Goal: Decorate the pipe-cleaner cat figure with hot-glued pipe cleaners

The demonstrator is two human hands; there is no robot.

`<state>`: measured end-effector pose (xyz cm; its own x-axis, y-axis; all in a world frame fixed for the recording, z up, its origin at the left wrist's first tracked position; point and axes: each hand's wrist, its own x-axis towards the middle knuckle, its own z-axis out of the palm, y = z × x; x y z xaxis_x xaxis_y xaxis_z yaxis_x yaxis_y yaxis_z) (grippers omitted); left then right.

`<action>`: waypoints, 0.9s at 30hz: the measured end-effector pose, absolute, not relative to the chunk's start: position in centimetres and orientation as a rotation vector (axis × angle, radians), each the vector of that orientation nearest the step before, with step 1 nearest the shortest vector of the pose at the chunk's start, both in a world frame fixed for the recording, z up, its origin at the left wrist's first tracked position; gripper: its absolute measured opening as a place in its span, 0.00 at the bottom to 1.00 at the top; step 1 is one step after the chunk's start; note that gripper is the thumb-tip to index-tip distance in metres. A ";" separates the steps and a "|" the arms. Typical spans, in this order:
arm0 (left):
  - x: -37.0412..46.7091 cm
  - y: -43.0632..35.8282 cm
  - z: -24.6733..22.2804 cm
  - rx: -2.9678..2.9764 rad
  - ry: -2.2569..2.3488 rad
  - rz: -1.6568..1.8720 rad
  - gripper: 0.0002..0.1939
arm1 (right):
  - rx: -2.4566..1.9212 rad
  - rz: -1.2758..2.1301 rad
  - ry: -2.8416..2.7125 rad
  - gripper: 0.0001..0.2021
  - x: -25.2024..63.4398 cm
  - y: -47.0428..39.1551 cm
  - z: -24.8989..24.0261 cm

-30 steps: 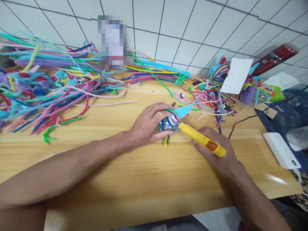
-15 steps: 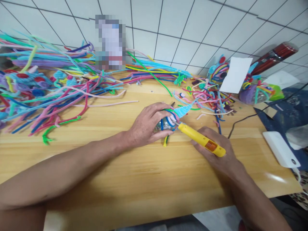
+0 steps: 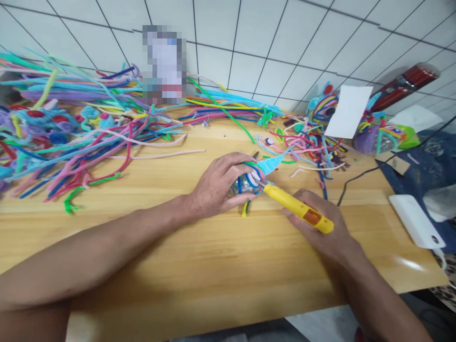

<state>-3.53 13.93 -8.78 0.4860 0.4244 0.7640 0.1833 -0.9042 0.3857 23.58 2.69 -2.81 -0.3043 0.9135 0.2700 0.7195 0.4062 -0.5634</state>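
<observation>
My left hand (image 3: 224, 183) is closed around a small pipe-cleaner fish (image 3: 245, 183). The fish has a clear plastic body, blue and pink pipe-cleaner bands and a light-blue fin (image 3: 270, 164) sticking out to the right. A short yellow and green piece (image 3: 245, 209) hangs below it. My right hand (image 3: 320, 218) grips a yellow glue gun (image 3: 297, 206). Its thin metal nozzle touches or nearly touches the pale disc on the fish. The trigger side is hidden by my hand. A dark pointed tip (image 3: 255, 155) shows behind the fish.
Loose pipe cleaners (image 3: 89, 137) cover the table's left and back. Offcuts (image 3: 302, 142) lie at back right, near finished pipe-cleaner figures (image 3: 377, 140) and a white card (image 3: 349, 111). A black cable (image 3: 356, 178) crosses the right side towards a white power bank (image 3: 415, 221).
Almost nothing differs. The glue gun's nozzle has shifted very slightly against the fish, and the view has moved a touch; both hands keep their hold.
</observation>
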 end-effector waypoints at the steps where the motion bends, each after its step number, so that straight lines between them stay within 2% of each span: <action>1: -3.5 13.9 -8.8 2.485 0.524 1.375 0.27 | -1.392 0.463 -2.110 0.08 23.6 2.7 -2.8; 27: -3.6 13.9 -8.9 2.471 0.520 1.366 0.28 | -1.417 0.442 -2.132 0.09 23.7 2.6 -2.8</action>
